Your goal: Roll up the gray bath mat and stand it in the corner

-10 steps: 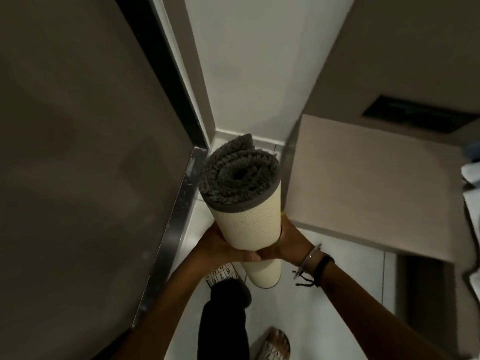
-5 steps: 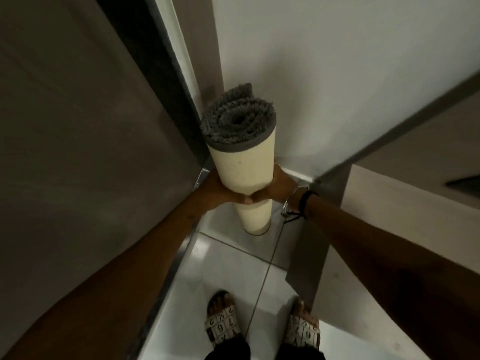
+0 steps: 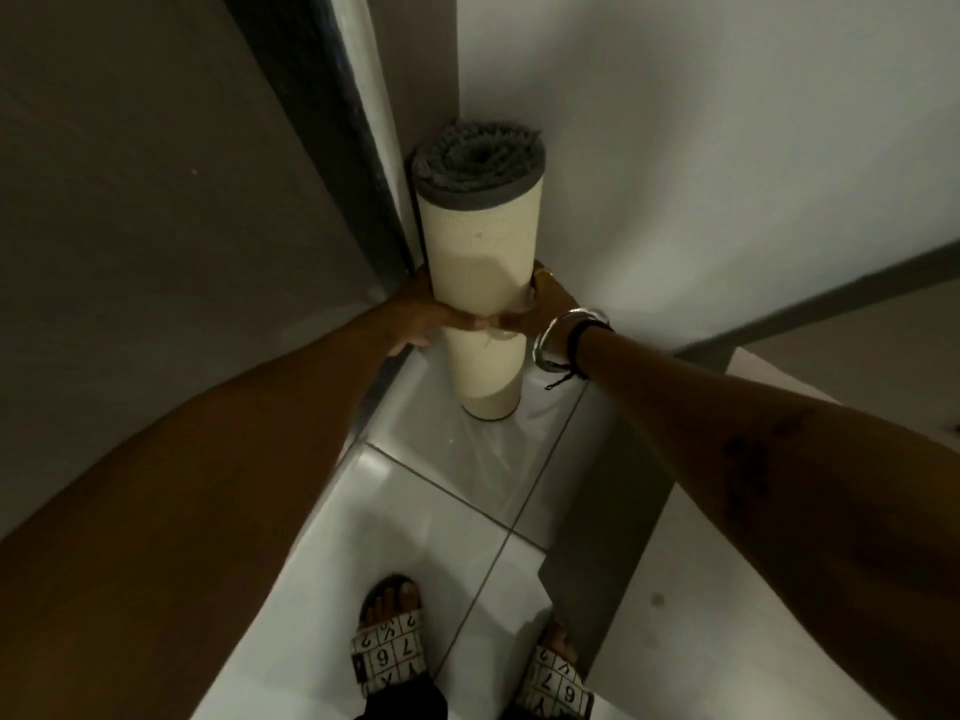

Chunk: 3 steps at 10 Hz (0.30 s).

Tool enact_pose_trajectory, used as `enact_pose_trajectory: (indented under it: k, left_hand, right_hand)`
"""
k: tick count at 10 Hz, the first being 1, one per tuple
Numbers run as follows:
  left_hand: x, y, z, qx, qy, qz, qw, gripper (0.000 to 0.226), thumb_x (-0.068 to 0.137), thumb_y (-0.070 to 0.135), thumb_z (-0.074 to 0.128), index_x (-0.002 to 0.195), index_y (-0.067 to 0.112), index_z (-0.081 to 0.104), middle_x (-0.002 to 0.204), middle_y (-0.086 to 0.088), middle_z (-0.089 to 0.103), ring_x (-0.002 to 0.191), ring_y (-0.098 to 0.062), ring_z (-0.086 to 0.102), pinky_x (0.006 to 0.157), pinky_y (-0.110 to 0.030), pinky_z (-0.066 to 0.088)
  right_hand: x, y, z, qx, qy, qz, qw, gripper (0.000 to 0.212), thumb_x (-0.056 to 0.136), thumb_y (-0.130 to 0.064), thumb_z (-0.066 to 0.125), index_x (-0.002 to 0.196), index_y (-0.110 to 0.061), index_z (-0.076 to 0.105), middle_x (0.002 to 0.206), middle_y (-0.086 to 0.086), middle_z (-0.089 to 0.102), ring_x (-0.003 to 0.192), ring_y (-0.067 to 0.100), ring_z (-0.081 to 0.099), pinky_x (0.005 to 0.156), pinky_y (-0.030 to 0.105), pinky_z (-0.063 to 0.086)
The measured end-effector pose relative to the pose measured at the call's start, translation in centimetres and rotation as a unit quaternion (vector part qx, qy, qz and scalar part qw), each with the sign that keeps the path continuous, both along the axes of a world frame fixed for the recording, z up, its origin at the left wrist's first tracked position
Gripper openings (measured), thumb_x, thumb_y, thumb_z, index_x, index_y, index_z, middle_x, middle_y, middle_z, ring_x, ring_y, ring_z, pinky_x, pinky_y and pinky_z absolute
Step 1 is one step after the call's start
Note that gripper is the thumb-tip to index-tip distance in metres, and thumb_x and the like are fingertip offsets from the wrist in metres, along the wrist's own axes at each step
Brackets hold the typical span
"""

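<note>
The bath mat is rolled into an upright tube, cream backing outside and gray pile showing at the top end. It stands on the white tiled floor in the corner, between a dark door frame and the white wall, its top close to the wall. My left hand wraps its left side at mid height. My right hand, with bracelets on the wrist, grips the right side; the fingertips of both meet in front of the roll.
A dark door or panel fills the left side. The white wall runs along the right, with a beige cabinet below it. My two feet in patterned sandals stand on the tiles near the bottom edge.
The roll has moved down and forward from being held in the air into the corner, its lower end now at the floor. Both hands have kept their grip at mid height.
</note>
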State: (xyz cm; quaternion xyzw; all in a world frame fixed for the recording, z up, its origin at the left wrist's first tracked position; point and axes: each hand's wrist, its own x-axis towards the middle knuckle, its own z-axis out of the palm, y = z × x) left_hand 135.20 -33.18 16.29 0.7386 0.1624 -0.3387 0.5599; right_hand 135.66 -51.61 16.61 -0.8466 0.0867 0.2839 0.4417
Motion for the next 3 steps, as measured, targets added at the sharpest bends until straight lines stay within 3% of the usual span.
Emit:
enact_pose_trajectory:
  k: [1,2,3]
  left_hand:
    - [-2.4,0.3,-0.4,0.012,-0.021,0.077,0.997,0.114,0.052,0.046,0.099,0.148,0.024,0.041,0.151,-0.001,0.05,0.136,-0.026,0.049,0.108,-0.047,0.043]
    - [-4.9,-0.6,2.8,0.04,-0.03,0.067,0.997,0.105,0.054,0.05,0.097,0.141,0.018,0.049,0.143,-0.005,0.058,0.13,-0.026,0.056,0.106,-0.046,0.048]
    - [-10.3,-2.1,10.0,0.137,-0.063,0.021,0.988,0.068,0.088,0.025,0.079,0.145,0.017,0.043,0.143,-0.001,0.052,0.131,-0.022,0.05,0.101,-0.033,0.042]
  right_hand:
    - [-0.1,0.0,2.6,-0.062,0.072,0.044,0.994,0.101,0.082,-0.031,0.079,0.155,-0.013,0.013,0.154,0.013,0.036,0.138,0.035,0.039,0.11,0.043,0.038]
    - [-0.6,-0.1,5.5,-0.141,0.057,0.1,0.983,0.101,0.083,-0.035,0.077,0.155,-0.01,0.011,0.154,0.015,0.038,0.137,0.036,0.041,0.111,0.045,0.039]
    - [-2.1,-0.7,11.5,-0.193,-0.012,0.146,0.97,0.084,0.09,-0.044,0.066,0.154,-0.012,0.022,0.151,0.015,0.042,0.135,0.035,0.043,0.109,0.045,0.04]
